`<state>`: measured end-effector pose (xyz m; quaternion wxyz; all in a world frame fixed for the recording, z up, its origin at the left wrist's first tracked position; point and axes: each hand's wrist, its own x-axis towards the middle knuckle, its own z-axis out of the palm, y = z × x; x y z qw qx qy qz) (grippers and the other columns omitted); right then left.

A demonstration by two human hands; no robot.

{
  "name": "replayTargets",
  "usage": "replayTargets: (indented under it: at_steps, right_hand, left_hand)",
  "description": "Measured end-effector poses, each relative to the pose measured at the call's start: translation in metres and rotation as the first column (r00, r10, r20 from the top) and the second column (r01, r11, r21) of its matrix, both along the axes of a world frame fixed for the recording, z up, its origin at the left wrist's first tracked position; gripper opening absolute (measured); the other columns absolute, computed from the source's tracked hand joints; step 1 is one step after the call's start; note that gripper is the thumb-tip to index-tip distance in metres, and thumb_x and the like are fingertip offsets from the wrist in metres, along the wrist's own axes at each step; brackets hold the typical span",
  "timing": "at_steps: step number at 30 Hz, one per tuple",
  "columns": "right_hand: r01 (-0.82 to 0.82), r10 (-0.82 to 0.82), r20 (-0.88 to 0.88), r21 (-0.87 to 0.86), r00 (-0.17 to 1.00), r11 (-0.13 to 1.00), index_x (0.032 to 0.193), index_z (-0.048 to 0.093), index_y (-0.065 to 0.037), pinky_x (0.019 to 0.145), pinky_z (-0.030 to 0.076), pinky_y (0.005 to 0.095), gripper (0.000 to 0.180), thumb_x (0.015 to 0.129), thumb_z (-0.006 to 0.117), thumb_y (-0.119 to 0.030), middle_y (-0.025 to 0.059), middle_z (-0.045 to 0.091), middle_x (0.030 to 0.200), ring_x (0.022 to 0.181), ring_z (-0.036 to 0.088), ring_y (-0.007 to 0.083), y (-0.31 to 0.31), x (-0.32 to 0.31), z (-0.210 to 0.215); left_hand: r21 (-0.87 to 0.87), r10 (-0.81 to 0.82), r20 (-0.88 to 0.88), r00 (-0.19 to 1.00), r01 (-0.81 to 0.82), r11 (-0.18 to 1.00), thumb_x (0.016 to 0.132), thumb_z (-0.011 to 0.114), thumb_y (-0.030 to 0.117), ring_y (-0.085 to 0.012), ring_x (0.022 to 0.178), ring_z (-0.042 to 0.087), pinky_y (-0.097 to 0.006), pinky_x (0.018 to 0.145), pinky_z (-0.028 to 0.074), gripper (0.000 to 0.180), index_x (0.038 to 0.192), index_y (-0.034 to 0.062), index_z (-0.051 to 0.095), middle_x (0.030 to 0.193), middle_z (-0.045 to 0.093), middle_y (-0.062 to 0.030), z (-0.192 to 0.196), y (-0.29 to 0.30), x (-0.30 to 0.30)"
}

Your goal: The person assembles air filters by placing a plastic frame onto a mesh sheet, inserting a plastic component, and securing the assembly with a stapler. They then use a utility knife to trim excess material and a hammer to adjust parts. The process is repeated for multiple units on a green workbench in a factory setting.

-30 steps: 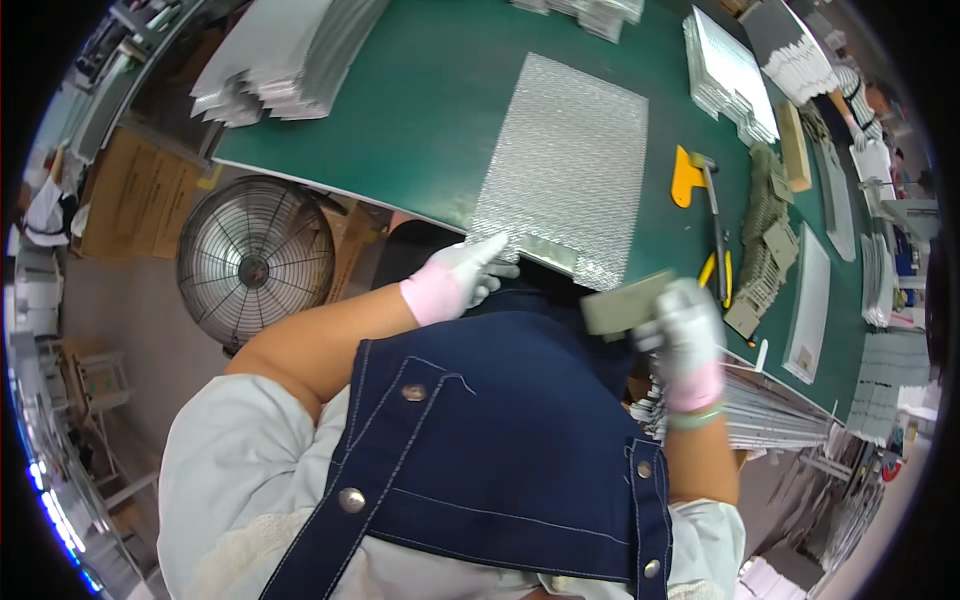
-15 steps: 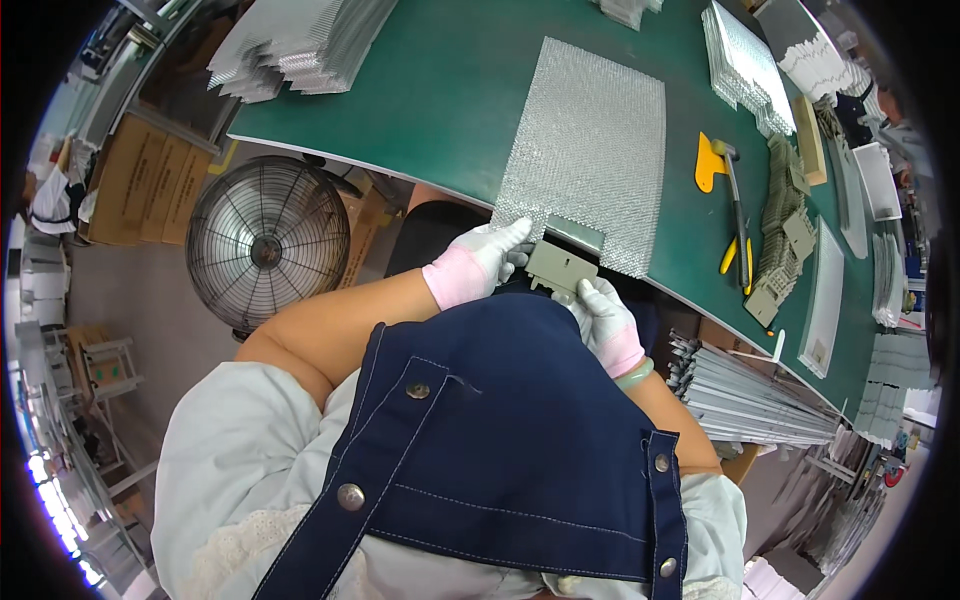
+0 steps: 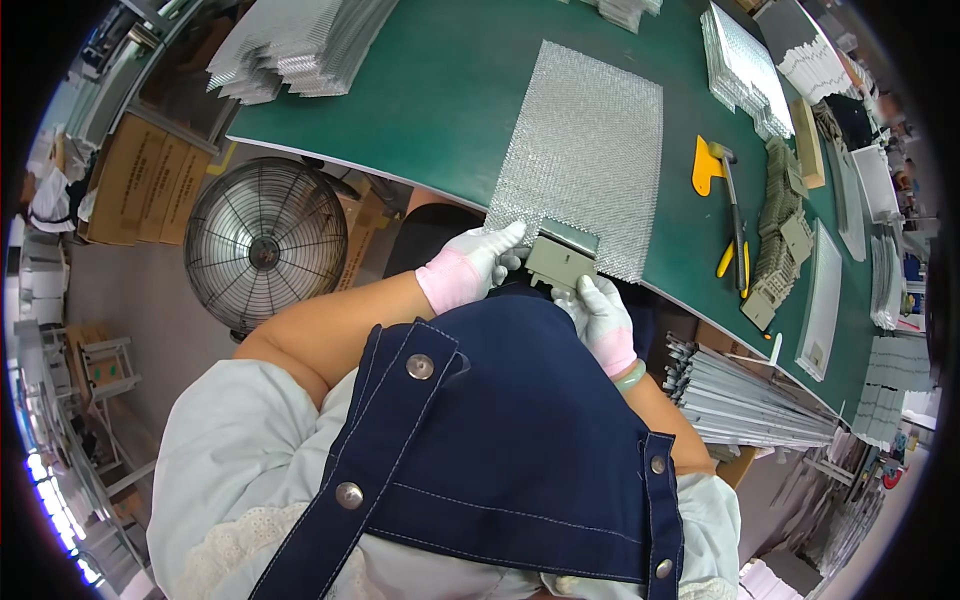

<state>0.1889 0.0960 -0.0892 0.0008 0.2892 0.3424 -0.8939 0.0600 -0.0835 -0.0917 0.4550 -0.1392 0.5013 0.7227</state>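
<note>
A silver mesh panel lies on the green table with its near edge jutting over the table edge. At that edge is a grey rectangular strip. My left hand, in a white and pink glove, grips the panel's near left corner, thumb on top; its other fingers are partly hidden by the plate. Between thumb and fingers my right hand, gloved alike, pinches a grey-green plastic plate by its right end. The plate sits right against the strip; whether they interlock I cannot tell.
On the table's right lie a hammer, an orange scraper, yellow-handled pliers and a row of grey-green plastic parts. Mesh panels are stacked at far left. A floor fan stands left of me.
The plastic plate has moved slightly toward the panel, narrowing the gap to the strip. Both hands keep their grips; the view has shifted a little.
</note>
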Motion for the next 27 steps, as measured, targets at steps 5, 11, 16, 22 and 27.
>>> replayTargets:
  at_steps: [5,11,16,22,27]
  right_hand:
    - [-0.014,0.014,0.036,0.015,0.999,1.0,0.123,0.042,0.006,0.077,0.055,0.0339,0.029,0.101,0.053,-0.009,0.0199,0.059,0.109,0.085,0.061,0.0208,-0.001,-0.002,0.004]
    - [-0.016,0.017,0.021,-0.014,1.0,1.0,0.123,0.042,0.006,0.077,0.055,0.0344,0.029,0.101,0.053,-0.009,0.0204,0.059,0.112,0.087,0.062,0.0218,-0.001,-0.001,0.003]
    - [-0.069,0.067,-0.05,-0.048,0.997,0.996,0.124,0.043,0.007,0.078,0.056,0.0344,0.032,0.1,0.056,-0.01,0.0205,0.06,0.111,0.09,0.064,0.0224,0.002,-0.004,-0.004]
    - [-0.092,0.091,-0.023,-0.062,0.996,0.994,0.124,0.046,0.006,0.079,0.056,0.0335,0.034,0.099,0.059,-0.013,0.0183,0.062,0.11,0.092,0.065,0.0214,0.006,-0.003,-0.009]
    - [-0.023,0.023,0.005,0.063,1.0,0.998,0.122,0.052,0.001,0.078,0.055,0.033,0.031,0.102,0.058,-0.022,0.0147,0.065,0.112,0.095,0.065,0.0204,0.006,-0.007,0.004]
  left_hand:
    - [0.015,-0.001,-0.019,1.0,0.001,1.0,0.093,0.072,0.041,-0.0028,0.063,0.047,-0.017,0.052,0.043,0.038,0.103,0.0057,0.061,0.085,0.059,0.0,-0.012,-0.003,0.0]
    - [-0.026,0.014,-0.006,1.0,-0.014,1.0,0.096,0.068,0.036,-0.0058,0.075,0.05,-0.018,0.06,0.044,0.033,0.107,0.0058,0.061,0.097,0.062,-0.0033,0.005,0.0,0.002]
    - [0.005,0.007,-0.023,1.0,-0.006,1.0,0.097,0.067,0.036,-0.006,0.075,0.049,-0.017,0.061,0.043,0.034,0.109,0.0054,0.061,0.095,0.061,-0.0017,-0.003,-0.001,0.002]
    - [0.038,-0.273,-0.063,0.96,0.275,0.961,0.097,0.067,0.032,-0.0026,0.069,0.047,-0.016,0.06,0.043,0.033,0.112,0.0032,0.061,0.089,0.059,0.0004,0.014,-0.006,0.005]
    - [-0.125,-0.36,-0.134,0.923,0.345,0.93,0.096,0.068,0.028,-0.0002,0.052,0.043,-0.016,0.048,0.039,0.023,0.097,0.0062,0.061,0.071,0.054,0.0038,0.008,-0.002,0.002]
